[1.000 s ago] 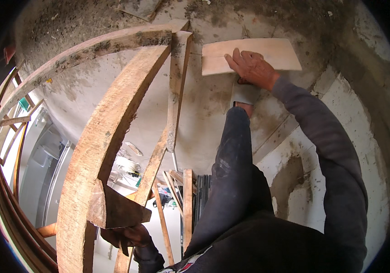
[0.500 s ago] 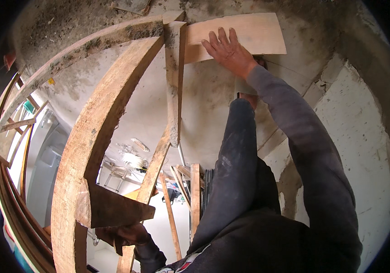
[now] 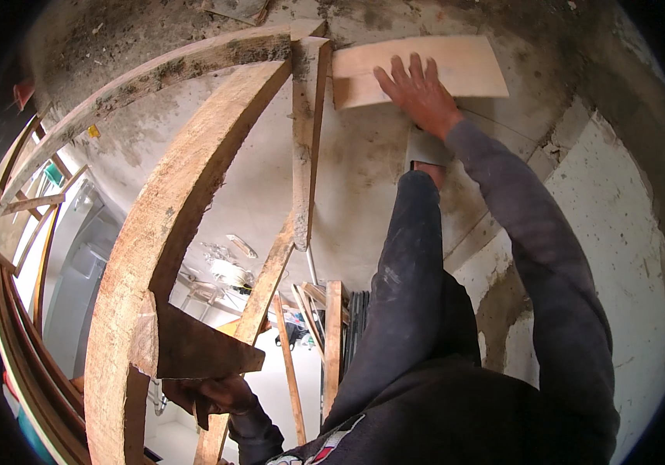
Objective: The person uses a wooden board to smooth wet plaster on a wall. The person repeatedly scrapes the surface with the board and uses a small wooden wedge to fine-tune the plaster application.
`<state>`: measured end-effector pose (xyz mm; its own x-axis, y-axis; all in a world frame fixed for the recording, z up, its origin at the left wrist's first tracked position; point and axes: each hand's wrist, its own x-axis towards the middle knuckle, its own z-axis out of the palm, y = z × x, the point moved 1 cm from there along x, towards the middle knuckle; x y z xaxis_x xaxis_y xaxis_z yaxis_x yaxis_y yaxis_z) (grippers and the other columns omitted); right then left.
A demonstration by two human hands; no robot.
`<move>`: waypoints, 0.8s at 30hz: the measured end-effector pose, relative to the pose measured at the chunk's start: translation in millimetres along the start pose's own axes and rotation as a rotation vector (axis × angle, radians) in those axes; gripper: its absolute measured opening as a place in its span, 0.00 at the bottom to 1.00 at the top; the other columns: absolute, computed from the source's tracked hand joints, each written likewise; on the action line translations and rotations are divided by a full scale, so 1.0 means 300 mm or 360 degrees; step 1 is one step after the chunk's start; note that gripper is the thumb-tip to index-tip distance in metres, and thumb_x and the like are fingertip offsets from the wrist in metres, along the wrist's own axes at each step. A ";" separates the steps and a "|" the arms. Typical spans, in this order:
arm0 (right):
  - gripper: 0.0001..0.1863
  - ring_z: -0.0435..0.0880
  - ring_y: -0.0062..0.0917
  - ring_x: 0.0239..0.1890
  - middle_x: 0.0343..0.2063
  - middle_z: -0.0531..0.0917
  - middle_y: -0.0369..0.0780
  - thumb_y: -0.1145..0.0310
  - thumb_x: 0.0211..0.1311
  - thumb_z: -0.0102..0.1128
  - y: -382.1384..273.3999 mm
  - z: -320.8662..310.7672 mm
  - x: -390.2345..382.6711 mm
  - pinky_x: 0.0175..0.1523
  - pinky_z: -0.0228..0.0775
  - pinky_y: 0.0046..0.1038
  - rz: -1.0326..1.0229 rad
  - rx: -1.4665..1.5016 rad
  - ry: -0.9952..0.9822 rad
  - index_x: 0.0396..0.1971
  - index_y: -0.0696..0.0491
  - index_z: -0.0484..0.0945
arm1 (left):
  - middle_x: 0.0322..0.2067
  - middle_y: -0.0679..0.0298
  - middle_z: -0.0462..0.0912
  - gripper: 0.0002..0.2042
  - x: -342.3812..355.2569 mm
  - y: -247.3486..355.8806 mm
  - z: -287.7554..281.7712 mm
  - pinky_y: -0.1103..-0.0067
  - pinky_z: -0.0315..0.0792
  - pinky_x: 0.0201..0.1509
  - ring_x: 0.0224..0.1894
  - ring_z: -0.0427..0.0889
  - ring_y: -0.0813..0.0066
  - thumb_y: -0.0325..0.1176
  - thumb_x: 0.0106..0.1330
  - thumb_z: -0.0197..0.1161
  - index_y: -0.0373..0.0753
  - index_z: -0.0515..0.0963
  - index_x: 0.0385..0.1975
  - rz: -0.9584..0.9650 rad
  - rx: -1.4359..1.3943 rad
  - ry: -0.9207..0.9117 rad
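My right hand is on a pale, thin wooden board in the upper right, four digits spread over its face. The board's left end sits just beside an upright wooden piece of a rough timber frame. At the lower left, my left hand is bent under a dark wedge-shaped wooden piece, which joins a thick beam. Its fingers are curled and partly in shadow, and what they grip I cannot make out.
A long rough timber runs across the upper left. Loose wooden strips stand below. A pale tub lies behind the frame on the left. My leg is in the middle; a white mottled slab lies at the right.
My right hand and the board have shifted right; the board's left end has come out from beside the upright piece. My left hand stays under the wedge. The whole view has shifted slightly.
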<state>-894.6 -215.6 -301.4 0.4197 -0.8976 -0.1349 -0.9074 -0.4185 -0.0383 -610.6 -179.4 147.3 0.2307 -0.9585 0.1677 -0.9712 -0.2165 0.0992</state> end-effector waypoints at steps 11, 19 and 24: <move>0.28 0.75 0.47 0.49 0.53 0.71 0.49 0.62 0.64 0.55 -0.042 0.019 -0.020 0.39 0.72 0.48 -0.0038 -0.0006 -0.0038 0.64 0.45 0.64 | 0.40 0.51 0.73 0.20 0.027 0.074 0.030 0.71 0.71 0.40 0.37 0.75 0.65 0.44 0.71 0.50 0.27 0.68 0.43 0.0118 0.0357 -0.0007; 0.27 0.67 0.45 0.58 0.56 0.69 0.44 0.64 0.64 0.54 -0.060 0.025 0.009 0.58 0.62 0.52 0.0015 -0.0069 -0.0059 0.64 0.41 0.63 | 0.43 0.48 0.73 0.24 -0.031 -0.092 -0.041 0.69 0.73 0.42 0.40 0.76 0.62 0.48 0.69 0.54 0.26 0.68 0.45 0.0210 0.0021 -0.0052; 0.32 0.64 0.43 0.63 0.62 0.65 0.43 0.66 0.63 0.52 -0.026 0.013 0.077 0.61 0.59 0.54 0.0140 -0.0045 -0.0176 0.68 0.44 0.58 | 0.50 0.46 0.73 0.26 -0.049 -0.233 -0.144 0.65 0.73 0.50 0.48 0.77 0.52 0.40 0.62 0.65 0.28 0.68 0.54 0.0753 0.0964 -0.0117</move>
<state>-877.9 -232.4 -308.2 0.3324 -0.9108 -0.2447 -0.9388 -0.3443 0.0064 -543.8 -142.2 180.2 -0.2013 -0.9795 -0.0090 -0.8331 0.1760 -0.5244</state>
